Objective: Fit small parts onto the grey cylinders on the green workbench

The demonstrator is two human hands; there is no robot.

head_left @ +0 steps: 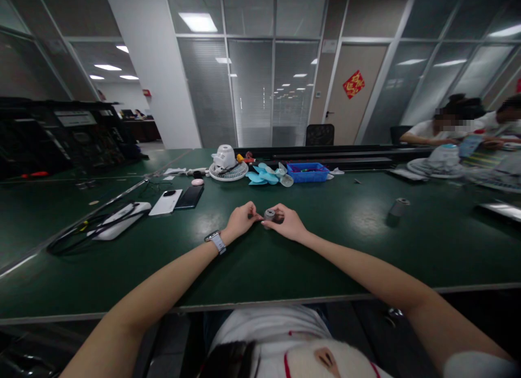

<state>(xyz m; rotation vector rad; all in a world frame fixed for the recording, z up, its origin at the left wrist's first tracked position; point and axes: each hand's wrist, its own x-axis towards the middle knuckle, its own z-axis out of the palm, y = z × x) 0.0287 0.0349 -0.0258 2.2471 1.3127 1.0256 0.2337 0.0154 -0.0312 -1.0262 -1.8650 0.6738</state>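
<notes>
A short grey cylinder with a holed top [269, 215] is held at the middle of a dark green tabletop [252, 280], between the thumb and curved fingers of the right hand [290, 224]. The fingertips of the left hand [240, 222] are drawn together just beside its left side; whether anything small is pinched there cannot be told. A watch with a pale grey strap [217, 241] is worn on the left wrist.

A second grey cylinder [400, 206] is placed well apart, to the right. Beyond the hands, at the far side, a white fan housing with a round grille [228, 169], a set of light blue fan blades [264, 175] and a blue rectangular plastic tray [307, 172] are lined up from left to right. To the left, a white phone [165, 202] and a dark phone [190, 197] are laid side by side, and a black cable [67, 245] is draped over a white flat object [122, 222].
</notes>
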